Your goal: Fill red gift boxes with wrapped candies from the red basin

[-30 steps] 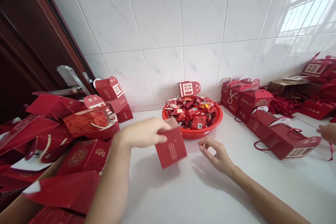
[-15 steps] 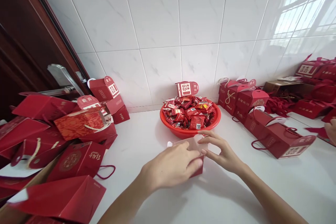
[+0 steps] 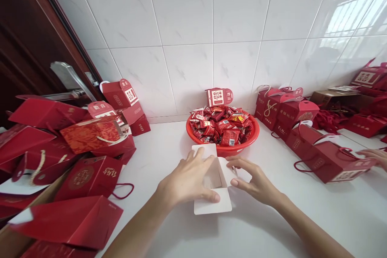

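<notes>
The left hand, grip spread loose, spans the open gift box on the desk, near side of the red basin, likely steadying it; the right hand touches its right flap, pinch unclear.

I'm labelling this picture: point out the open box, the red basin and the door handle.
Open box (image 3: 223,201), head view: near flap.
Red basin (image 3: 256,131), head view: right rim.
Door handle (image 3: 67,75), head view: silver upper part.
</notes>
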The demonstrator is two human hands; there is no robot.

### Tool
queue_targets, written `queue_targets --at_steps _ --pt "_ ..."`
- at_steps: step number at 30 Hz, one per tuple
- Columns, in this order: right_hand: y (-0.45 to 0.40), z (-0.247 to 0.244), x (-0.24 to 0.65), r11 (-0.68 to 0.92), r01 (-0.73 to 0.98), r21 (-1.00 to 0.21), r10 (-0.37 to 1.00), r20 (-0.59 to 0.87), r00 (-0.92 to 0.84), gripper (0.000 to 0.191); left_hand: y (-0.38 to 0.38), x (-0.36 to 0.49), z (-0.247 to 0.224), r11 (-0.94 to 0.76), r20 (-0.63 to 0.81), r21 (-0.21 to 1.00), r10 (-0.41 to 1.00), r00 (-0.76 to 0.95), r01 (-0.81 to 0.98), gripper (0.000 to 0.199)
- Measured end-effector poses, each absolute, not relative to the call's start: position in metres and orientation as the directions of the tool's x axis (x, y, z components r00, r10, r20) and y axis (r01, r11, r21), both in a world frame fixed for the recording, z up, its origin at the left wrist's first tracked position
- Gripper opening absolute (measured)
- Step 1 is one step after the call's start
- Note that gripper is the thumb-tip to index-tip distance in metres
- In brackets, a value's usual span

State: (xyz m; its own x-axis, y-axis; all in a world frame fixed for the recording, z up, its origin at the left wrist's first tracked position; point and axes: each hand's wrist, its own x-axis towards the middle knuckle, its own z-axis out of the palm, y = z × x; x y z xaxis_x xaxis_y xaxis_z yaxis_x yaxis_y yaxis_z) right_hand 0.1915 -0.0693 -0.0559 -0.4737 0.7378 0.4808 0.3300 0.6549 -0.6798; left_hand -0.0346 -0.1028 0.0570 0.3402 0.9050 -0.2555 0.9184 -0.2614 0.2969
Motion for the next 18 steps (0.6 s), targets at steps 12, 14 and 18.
queue_targets --at_steps 12,14,18 --pt "-0.071 -0.059 0.191 0.67 0.367 -0.645 0.711 0.418 -0.565 0.059 -0.108 -0.029 0.048 -0.103 -0.312 0.25 0.933 0.181 0.963 0.077" --pt "-0.069 -0.058 0.193 0.666 0.373 -0.646 0.713 0.405 -0.572 0.057 -0.107 -0.028 0.046 -0.12 -0.304 0.259 0.932 0.199 0.958 0.073" --pt "-0.066 -0.058 0.198 0.647 0.385 -0.658 0.724 0.372 -0.581 0.055 -0.105 -0.024 0.045 -0.142 -0.31 0.307 0.92 0.24 0.941 0.067"
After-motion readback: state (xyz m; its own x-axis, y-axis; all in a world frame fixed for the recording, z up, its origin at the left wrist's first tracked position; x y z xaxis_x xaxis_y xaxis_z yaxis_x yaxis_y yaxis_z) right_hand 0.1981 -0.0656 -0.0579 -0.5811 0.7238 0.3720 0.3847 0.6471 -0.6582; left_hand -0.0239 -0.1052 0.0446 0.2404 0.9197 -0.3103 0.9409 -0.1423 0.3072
